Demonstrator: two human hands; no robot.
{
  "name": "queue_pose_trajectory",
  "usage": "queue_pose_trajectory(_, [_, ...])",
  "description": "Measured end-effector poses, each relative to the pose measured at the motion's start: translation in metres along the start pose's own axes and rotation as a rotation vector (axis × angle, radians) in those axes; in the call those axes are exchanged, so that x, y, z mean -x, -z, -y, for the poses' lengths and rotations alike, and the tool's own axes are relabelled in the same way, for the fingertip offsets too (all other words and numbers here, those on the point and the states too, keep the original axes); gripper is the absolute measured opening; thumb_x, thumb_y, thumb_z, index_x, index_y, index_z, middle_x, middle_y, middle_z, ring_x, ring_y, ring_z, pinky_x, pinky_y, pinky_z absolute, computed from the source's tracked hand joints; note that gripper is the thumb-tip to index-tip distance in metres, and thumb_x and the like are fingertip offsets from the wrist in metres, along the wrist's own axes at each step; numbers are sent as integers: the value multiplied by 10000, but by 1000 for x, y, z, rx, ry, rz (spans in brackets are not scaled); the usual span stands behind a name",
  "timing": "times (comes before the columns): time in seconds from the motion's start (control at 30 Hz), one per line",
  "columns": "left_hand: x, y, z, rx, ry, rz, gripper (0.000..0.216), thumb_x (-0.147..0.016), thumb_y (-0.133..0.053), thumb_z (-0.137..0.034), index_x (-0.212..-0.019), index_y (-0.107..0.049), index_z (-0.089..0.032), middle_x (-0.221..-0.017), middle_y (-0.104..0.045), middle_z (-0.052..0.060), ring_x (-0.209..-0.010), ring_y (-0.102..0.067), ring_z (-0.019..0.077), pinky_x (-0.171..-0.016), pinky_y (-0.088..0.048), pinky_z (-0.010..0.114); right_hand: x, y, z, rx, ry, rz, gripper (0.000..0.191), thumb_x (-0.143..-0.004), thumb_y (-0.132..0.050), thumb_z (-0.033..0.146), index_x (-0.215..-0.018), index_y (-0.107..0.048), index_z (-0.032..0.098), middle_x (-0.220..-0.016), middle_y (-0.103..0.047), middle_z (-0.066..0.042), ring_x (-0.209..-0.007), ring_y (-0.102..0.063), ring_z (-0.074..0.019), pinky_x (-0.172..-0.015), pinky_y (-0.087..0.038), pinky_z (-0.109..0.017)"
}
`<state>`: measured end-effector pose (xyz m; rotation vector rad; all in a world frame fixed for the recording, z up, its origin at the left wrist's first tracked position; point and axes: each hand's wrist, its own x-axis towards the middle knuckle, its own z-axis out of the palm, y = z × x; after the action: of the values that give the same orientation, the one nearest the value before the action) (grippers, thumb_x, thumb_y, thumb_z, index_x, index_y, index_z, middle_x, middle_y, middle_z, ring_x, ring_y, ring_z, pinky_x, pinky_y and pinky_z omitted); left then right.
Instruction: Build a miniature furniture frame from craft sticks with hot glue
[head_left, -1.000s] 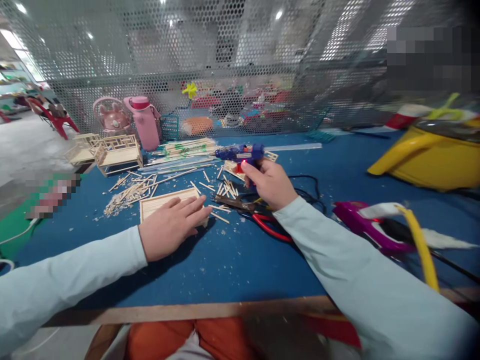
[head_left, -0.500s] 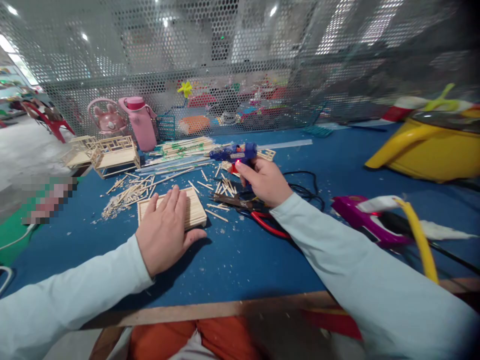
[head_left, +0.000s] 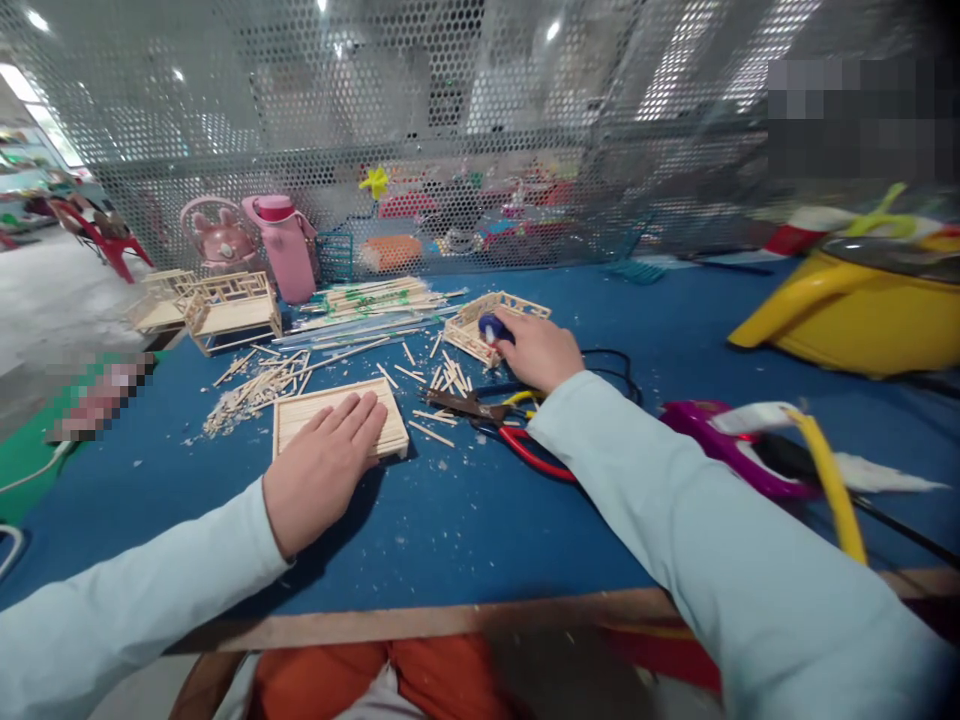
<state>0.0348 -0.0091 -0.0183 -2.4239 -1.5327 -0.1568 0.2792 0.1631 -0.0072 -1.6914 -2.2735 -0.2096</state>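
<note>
My left hand (head_left: pixel 324 463) lies flat, fingers together, on a small panel of glued wooden sticks (head_left: pixel 341 418) on the blue table (head_left: pixel 465 520). My right hand (head_left: pixel 536 350) is closed around the blue glue gun (head_left: pixel 491 329), now tipped so only its rear end shows, beside a small stick-built frame (head_left: pixel 480 325). Loose sticks (head_left: pixel 442 380) and red-handled scissors (head_left: pixel 510 425) lie between the two hands.
Stick-built miniature benches (head_left: pixel 229 308) stand at the back left by a pink bottle (head_left: pixel 283 245) and a pink fan (head_left: pixel 217 235). A bundle of long sticks (head_left: pixel 375 297) lies behind. A yellow tub (head_left: pixel 862 310) and purple tool (head_left: pixel 720 440) sit right. Mesh fence (head_left: pixel 450 150) closes the back.
My right hand has lowered and turned the glue gun, so most of it is hidden behind the hand. My left hand has slid a little further onto the stick panel.
</note>
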Motion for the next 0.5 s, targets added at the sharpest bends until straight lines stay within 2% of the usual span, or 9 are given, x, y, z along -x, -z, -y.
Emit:
queue_pose_trajectory(0.07, [2, 1, -1, 14, 12, -20, 417, -890, -339, -217, -1294, -390, -125, -1360, -411, 145, -1258, -375, 241, -979, -389, 425, -1, -1, 2, -1, 11, 97, 521, -829, -374, 291, -1335, -353, 168, -1233, -532, -160, -1067, -518, -321, -802, -429, -436])
queue_pose_trajectory(0.13, [2, 2, -5, 32, 44, -54, 411, -884, -355, -220, -1276, -409, -107, -1343, -432, 153, -1249, -387, 247, -985, -385, 424, -1, 1, 3, -24, 16, 139, 571, -803, -400, 267, -1353, -305, 147, -1264, -503, -170, -1086, -507, -327, -814, -426, -441])
queue_pose_trajectory(0.27, [-2, 0, -18, 45, -13, -116, 447, -880, -378, -231, -1318, -356, -147, -1380, -386, 132, -1266, -359, 258, -984, -389, 422, 0, 2, 2, -88, -7, 136, 614, -756, -453, 240, -1341, -307, 128, -1278, -490, -165, -1093, -509, -303, -845, -423, -396])
queue_pose_trajectory(0.4, [-2, -6, -22, -5, -48, -95, 432, -878, -358, -171, -1310, -369, -169, -1395, -364, 118, -1248, -388, 256, -986, -381, 436, 0, -2, 0, -138, 2, 120, 550, -753, -436, 209, -1292, -376, 125, -1229, -534, -156, -1066, -528, -280, -841, -427, -362])
queue_pose_trajectory(0.5, [-1, -8, -21, 14, -45, -100, 417, -879, -353, -167, -1296, -385, -169, -1386, -377, 125, -1244, -396, 245, -988, -378, 439, 2, 2, 1, -122, -27, 117, 575, -728, -462, 197, -1293, -375, 132, -1223, -536, -154, -1055, -528, -290, -829, -430, -374])
